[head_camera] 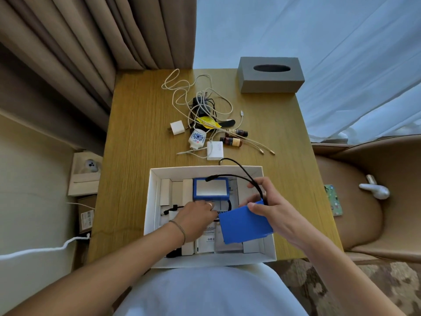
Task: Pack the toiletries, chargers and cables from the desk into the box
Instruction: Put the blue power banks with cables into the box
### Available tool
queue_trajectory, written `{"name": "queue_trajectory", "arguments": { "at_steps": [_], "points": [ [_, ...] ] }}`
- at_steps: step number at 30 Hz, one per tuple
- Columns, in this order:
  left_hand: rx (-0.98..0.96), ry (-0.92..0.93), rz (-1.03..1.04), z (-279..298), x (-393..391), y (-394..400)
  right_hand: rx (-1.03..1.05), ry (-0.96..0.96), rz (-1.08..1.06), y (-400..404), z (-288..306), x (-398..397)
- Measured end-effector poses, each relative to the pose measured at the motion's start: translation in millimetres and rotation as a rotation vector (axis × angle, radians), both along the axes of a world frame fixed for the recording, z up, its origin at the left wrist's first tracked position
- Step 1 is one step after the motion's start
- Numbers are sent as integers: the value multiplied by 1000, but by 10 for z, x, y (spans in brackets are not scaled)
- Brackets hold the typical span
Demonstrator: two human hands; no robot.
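The white box (268, 252) sits at the near edge of the bench (136, 133), holding white cartons and a blue-framed case (211, 189) at its far middle. Right hand (271, 208) — fingers grasping a blue pack (245, 226) and a black cable (241, 172), held over the box's right side; the cable arcs up past the far wall. Left hand (196, 216) reaches into the box centre; its fingertips are hidden, so their state cannot be told. Unpacked, on the bench beyond the box: tangled white cables (182, 87), a black charger (201, 106), two white chargers (177, 127), a tube (197, 138), two brown bottles (232, 141) — a grey tissue box (271, 82) stands at the far right.
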State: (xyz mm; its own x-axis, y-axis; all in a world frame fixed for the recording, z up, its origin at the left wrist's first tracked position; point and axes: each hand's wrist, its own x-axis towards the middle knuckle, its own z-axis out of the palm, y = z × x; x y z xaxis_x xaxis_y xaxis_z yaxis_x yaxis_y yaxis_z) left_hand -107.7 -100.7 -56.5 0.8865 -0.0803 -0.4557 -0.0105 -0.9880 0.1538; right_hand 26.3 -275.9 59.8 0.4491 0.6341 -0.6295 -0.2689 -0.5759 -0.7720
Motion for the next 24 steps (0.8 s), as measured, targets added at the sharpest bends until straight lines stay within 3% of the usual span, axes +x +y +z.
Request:
{"name": "queue_trajectory", "arguments": {
  "at_steps": [5, 7, 9, 12, 19, 24],
  "points": [
    [-77, -386, -125, 158, -25, 150, -7, 12, -31, 31, -83, -12],
    [-76, -450, -134, 167, -58, 174, -10, 12, -56, 41, -99, -15],
    [-85, -401, -85, 159, -75, 168, -20, 19, -64, 56, -114, -13],
    [-163, -328, 144, 98, -86, 203, -53, 43, -72, 107, -157, -58],
    [-571, -39, 650, 48, -27, 294, -149, 174, -90, 202, -513, -386],
    [-714, -1, 812, 63, 20, 281, -203, 195, -149, 294, -735, -494]
  ]
}}
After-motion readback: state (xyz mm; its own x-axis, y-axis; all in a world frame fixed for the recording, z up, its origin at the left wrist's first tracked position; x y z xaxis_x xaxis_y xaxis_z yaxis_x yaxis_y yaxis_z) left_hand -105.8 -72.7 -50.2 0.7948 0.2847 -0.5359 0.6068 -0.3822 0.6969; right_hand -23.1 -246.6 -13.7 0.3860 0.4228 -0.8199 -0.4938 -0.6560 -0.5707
